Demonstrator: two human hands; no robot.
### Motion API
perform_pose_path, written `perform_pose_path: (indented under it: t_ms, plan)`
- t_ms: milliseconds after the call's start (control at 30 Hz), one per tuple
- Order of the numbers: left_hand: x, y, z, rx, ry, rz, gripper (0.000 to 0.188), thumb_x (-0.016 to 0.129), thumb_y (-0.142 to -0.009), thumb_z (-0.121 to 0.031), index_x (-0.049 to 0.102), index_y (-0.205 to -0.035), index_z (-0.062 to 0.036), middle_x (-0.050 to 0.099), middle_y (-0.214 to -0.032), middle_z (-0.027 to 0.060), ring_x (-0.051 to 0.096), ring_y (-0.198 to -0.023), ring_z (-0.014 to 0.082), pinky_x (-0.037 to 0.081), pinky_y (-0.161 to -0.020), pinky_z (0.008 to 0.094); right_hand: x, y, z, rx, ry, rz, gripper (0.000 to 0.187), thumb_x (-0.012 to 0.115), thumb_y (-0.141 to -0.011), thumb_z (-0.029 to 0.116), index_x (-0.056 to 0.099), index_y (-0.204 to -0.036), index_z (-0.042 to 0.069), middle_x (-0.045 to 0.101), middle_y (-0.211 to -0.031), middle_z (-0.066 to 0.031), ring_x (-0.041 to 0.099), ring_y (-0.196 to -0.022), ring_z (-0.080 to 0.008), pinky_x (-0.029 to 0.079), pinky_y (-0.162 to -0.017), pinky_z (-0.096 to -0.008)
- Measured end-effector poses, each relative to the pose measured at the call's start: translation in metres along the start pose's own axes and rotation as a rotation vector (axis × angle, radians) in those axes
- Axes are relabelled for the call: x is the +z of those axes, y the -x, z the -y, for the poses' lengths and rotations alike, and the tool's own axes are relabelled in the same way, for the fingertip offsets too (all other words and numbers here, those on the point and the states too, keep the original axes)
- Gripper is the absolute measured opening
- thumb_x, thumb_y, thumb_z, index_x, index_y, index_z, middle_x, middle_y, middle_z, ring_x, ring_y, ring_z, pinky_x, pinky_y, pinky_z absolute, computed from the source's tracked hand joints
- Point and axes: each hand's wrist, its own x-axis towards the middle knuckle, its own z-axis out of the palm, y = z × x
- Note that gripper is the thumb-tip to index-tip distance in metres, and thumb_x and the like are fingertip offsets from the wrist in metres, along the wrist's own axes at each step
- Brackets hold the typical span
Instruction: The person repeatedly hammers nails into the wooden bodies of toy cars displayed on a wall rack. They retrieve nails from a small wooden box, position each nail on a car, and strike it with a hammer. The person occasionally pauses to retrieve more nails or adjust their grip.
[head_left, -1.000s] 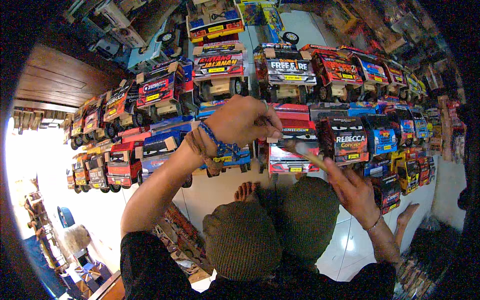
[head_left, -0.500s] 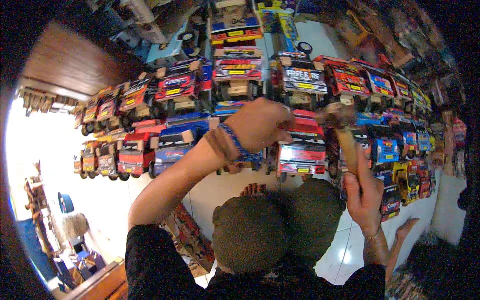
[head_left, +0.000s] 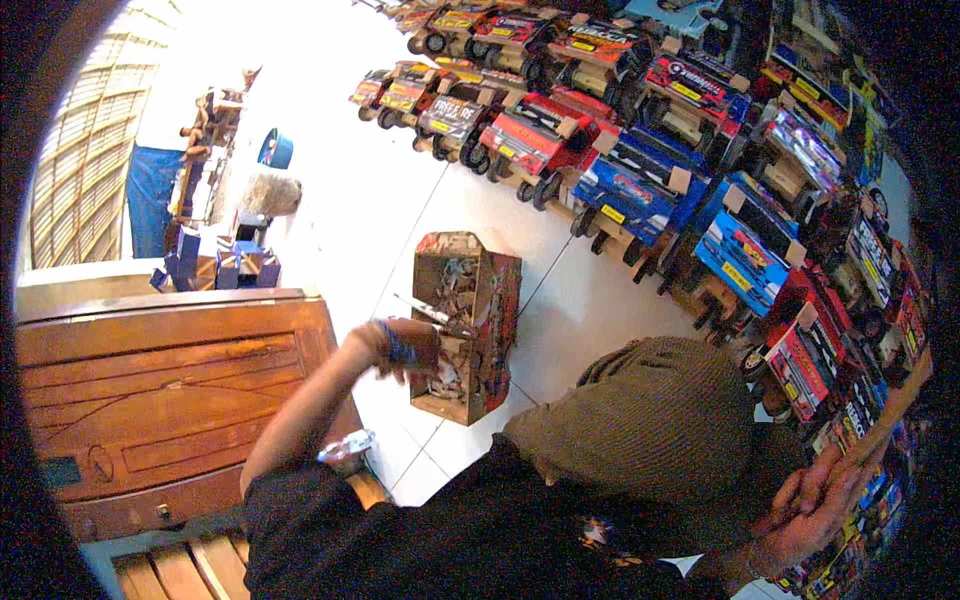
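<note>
My left hand point(head_left: 424, 350) is over a wooden box point(head_left: 508, 300) on the floor, a blue bracelet at its wrist. Loose scraps and small pieces point(head_left: 458, 290) fill the box, and a thin pale rod point(head_left: 420, 308) juts across its rim. Blur and shadow hide the fingers of that hand. At the far right, my right hand point(head_left: 815, 495) is closed around the wooden handle point(head_left: 895, 410) of a tool whose head I cannot make out. Beside that hand stand several toy trucks, among them a red one point(head_left: 800, 370) and a blue one point(head_left: 740, 255).
Rows of toy trucks point(head_left: 530, 140) run from the top across to the right. A carved wooden panel point(head_left: 190, 390) lies at the left, with slats point(head_left: 180, 572) below it. White floor tiles point(head_left: 400, 230) surround the box. My covered knee point(head_left: 650, 440) is in the middle.
My view has swung left, bringing the wooden box to the middle. My left hand has moved from the trucks to the box. My right hand still grips the wooden handle.
</note>
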Motion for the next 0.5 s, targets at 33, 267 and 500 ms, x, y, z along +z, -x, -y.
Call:
perform_pose_path:
  t_ms: [33,267,500]
  plan:
    - [0.022,-0.023,0.04,-0.151,0.108,0.03,0.025,0.066,-0.089,-0.033,0.07,-0.096,-0.0093,0.07,-0.076,0.0082,0.068,-0.06,0.0206,0.057,-0.049,0.0323,-0.002,0.0,0.002,0.126,-0.099,0.063,0.059,0.048,-0.099,0.04,0.038,-0.148,0.01,0.053,-0.075,-0.0016,0.021,-0.04,-0.003,0.018,-0.034,-0.0175]
    - [0.137,-0.142,0.109,0.194,-0.204,-1.195,0.03,0.068,-0.082,-0.029,0.065,-0.106,-0.0108,0.067,-0.094,0.0188,0.066,-0.087,0.0409,0.054,-0.072,0.0495,-0.008,0.002,0.007,0.198,-0.209,0.045,0.055,0.047,-0.101,0.035,0.036,-0.149,0.01,0.036,-0.06,0.0015,0.021,-0.04,-0.0042,0.02,-0.032,-0.0193]
    - [0.127,-0.183,0.122,0.241,-0.115,-1.177,0.032,0.068,-0.082,-0.023,0.063,-0.109,-0.0069,0.066,-0.101,0.0198,0.065,-0.09,0.0408,0.053,-0.075,0.0487,-0.033,0.009,0.002,0.292,-0.426,0.152,0.069,0.063,-0.093,0.036,0.032,-0.145,0.004,0.044,-0.055,-0.0027,0.034,-0.034,-0.011,0.031,-0.029,-0.0257]
